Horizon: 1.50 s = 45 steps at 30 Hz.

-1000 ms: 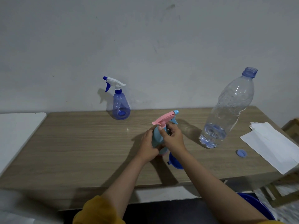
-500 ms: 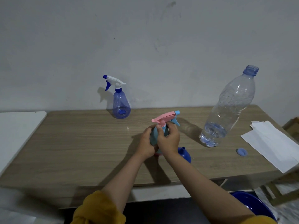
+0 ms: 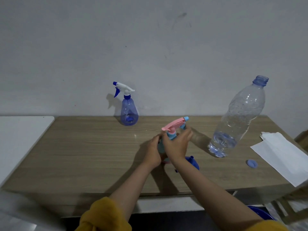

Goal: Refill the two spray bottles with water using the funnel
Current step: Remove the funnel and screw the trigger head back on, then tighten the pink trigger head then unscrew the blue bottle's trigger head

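Observation:
A light blue spray bottle with a pink trigger head [image 3: 175, 125] stands mid-table between both hands. My left hand [image 3: 152, 151] wraps its body. My right hand [image 3: 177, 145] grips the collar just under the pink head. The blue funnel [image 3: 192, 162] lies on the table right behind my right wrist, partly hidden. A second spray bottle [image 3: 128, 108], clear blue with a white and blue head, stands upright at the back by the wall. An uncapped large water bottle [image 3: 236, 119], with a little water at the bottom, stands to the right; its blue cap [image 3: 251, 163] lies nearby.
The wooden table [image 3: 83, 155] meets a grey wall at the back. White paper sheets [image 3: 283, 155] lie at its right end. A white surface [image 3: 20, 135] adjoins on the left. A blue basin rim [image 3: 261, 212] shows below the table's front edge.
My right hand has turned around the collar, its fingers now spread toward the right. The funnel shows more from behind my wrist. The bottle stays in place.

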Motion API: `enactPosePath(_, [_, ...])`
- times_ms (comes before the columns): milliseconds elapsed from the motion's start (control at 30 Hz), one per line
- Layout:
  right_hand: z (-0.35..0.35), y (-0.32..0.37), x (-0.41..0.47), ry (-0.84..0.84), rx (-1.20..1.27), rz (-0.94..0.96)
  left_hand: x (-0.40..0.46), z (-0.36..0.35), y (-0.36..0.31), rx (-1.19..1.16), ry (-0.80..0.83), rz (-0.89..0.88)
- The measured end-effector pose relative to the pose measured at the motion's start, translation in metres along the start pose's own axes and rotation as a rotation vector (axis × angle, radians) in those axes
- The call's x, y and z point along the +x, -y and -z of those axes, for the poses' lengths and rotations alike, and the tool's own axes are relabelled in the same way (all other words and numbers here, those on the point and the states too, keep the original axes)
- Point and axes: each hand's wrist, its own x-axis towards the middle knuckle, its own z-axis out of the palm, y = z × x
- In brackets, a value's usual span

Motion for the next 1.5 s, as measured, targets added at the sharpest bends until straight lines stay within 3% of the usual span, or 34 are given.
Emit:
enactPosePath(133, [-0.007, 0.003, 0.0, 0.052, -0.024, 0.006, -0.009, 0.014, 0.005, 0.217, 0.028, -0.03])
enactPosePath(267, [-0.011, 0.006, 0.01, 0.07, -0.088, 0.062, -0.022, 0.028, 0.016, 0.277, 0.031, -0.008])
enactPosePath(400, [-0.01, 0.008, 0.019, 0.218, -0.097, 0.199, -0.04, 0.055, 0.03, 0.369, -0.021, -0.027])
enactPosePath(500, [-0.003, 0.019, 0.016, 0.375, -0.162, 0.23, -0.048, 0.081, 0.042, 0.433, -0.084, -0.047])
enactPosePath(633, [0.001, 0.028, -0.009, 0.673, -0.236, 0.03, -0.059, 0.117, 0.059, 0.572, -0.174, -0.043])
enactPosePath(833, [-0.016, 0.003, -0.065, 1.049, -0.507, 0.023, -0.074, 0.154, 0.088, 0.788, -0.24, 0.03])
enactPosePath(1333, [0.005, -0.017, -0.058, 0.909, -0.595, -0.154, -0.094, 0.183, 0.117, 0.81, -0.258, 0.113])
enactPosePath(1500, [0.01, -0.01, -0.066, 0.978, -0.635, -0.136, -0.097, 0.181, 0.118, 0.804, -0.249, 0.11])
